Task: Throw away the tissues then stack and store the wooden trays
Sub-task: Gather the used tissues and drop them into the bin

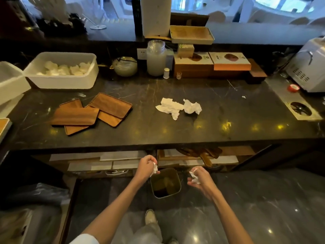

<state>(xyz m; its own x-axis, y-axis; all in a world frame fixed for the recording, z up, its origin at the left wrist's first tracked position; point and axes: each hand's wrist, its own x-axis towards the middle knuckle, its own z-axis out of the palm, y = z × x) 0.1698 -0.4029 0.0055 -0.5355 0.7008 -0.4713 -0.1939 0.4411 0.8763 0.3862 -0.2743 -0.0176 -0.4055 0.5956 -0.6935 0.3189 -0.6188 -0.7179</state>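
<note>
Below the counter (158,131) edge, over a small dark bin (165,183) on the floor: left hand (146,168) and right hand (200,178), each grip clenched on a crumpled tissue, left tissue (155,167) at the bin's rim, right tissue (194,177) just beside it. On the counter: two more tissues (179,107) mid-surface, touching; wooden trays (91,112) in a loose overlapping heap to the left.

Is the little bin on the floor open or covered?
Open: the bin shows its dark inside, with no lid on it.
</note>
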